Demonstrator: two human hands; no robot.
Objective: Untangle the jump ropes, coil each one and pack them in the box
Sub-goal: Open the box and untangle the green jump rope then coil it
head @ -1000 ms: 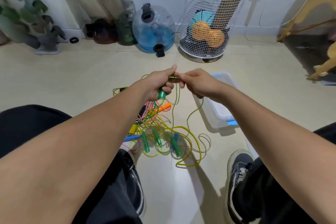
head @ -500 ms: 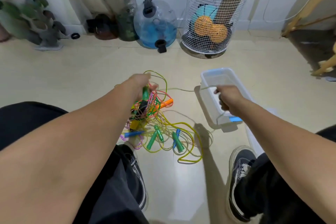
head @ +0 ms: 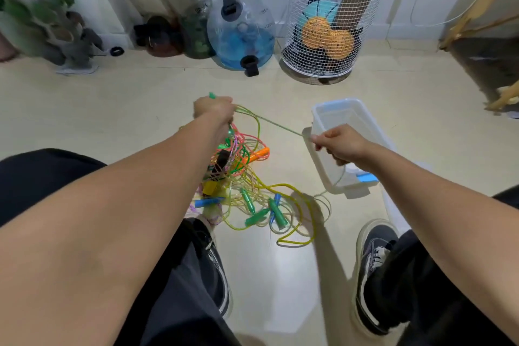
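Floor-set clear box [head: 376,132] holds no ropes [head: 247,185].

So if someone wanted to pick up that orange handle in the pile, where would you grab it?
Probably by its free outer end. The orange handle lies tilted on the tangle, its right tip poking clear over bare floor, while its left end runs into pink and green cords. Coming from the right, fingers could pinch across the narrow shaft without snagging loops.
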